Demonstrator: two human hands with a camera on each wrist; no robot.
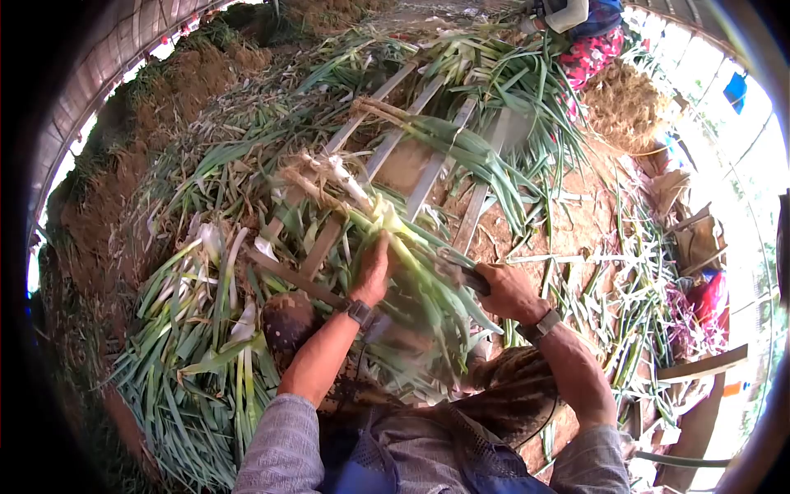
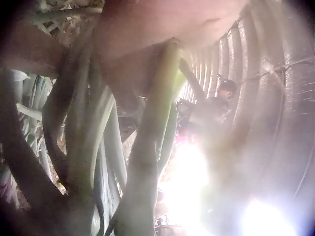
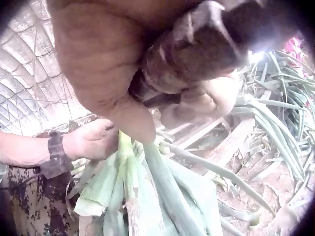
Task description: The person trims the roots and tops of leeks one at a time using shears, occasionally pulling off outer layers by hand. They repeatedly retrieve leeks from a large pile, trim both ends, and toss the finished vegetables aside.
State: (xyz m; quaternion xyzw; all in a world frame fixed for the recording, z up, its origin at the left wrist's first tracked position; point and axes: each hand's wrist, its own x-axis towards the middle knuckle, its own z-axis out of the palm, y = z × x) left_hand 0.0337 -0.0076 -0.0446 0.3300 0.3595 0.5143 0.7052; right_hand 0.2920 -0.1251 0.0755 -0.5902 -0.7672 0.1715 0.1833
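The left hand (image 1: 373,276) grips a bunch of long green onions (image 1: 424,284) just below their white stalks; the roots point up and away, and the leaves hang toward the knees. In the left wrist view, leaves (image 2: 142,162) drop below the blurred left hand (image 2: 167,29). The right hand (image 1: 510,295) is right of the bunch, its fingers curled round a dark handle (image 3: 189,54). Whatever the handle ends in cannot be made out. In the right wrist view, the right hand (image 3: 101,59) is close above the leaves (image 3: 167,191), with the left hand (image 3: 93,139) beyond.
A slatted wooden rack (image 1: 428,181) stands in front, with another onion bunch (image 1: 465,144) lying across it. Piled onions (image 1: 189,370) lie at the left and leaf scraps (image 1: 609,321) at the right. Another person (image 1: 588,41) is at the far right.
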